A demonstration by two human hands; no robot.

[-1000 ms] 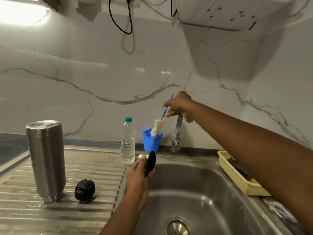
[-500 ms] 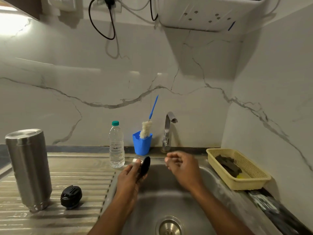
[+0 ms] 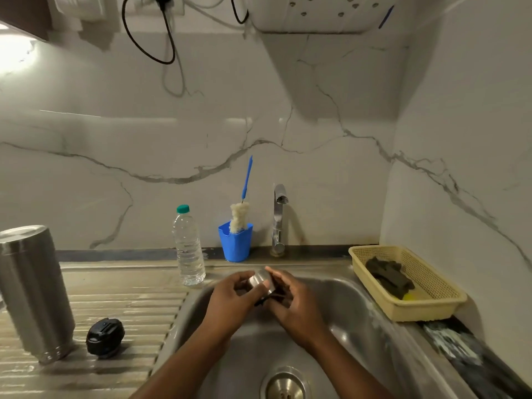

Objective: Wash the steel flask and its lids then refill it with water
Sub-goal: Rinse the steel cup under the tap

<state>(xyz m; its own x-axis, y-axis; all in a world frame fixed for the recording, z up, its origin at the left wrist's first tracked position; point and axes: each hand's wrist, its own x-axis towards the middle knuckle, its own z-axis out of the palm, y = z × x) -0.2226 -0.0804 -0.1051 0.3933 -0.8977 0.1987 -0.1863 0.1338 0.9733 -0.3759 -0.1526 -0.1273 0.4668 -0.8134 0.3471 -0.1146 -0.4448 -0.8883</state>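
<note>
- While both hands meet over the sink (image 3: 359, 312), the left hand (image 3: 230, 295) and the right hand (image 3: 296, 306) share the steel lid (image 3: 260, 280), up near the basin's twelve o'clock edge.
- Left fingers are curled round its shiny side, and right fingers are clamped on the dark underside. It's a tight two-handed hold!
- The drain (image 3: 285, 384) sits below the wrists at six o'clock.
- Out at nine o'clock, the steel flask (image 3: 31, 289) stands upright on the ribbed steel surface (image 3: 121, 300).
- The black lid (image 3: 105, 336) sits just beside the flask at its three o'clock, with a small gap between them.
- Along the back ledge, a water bottle (image 3: 188, 249) with a green cap stands at eleven o'clock of the basin.
- Next to it is a blue cup (image 3: 236, 243) with a bottle brush (image 3: 239, 217) standing in it, fluffy head down and blue handle tilting towards one o'clock.
- The tap (image 3: 278, 220) stands at twelve o'clock, its spout facing the basin.
- At two o'clock a yellow basket (image 3: 431, 306) rests by the sink's rim, with a dark scrubber (image 3: 388, 275) lying inside.
- A white marble wall (image 3: 144, 139) with grey veins runs behind and turns a corner at three o'clock.
- High at twelve o'clock a white appliance (image 3: 316, 12) hangs on the wall, and a black cable (image 3: 149, 44) loops down at eleven.
</note>
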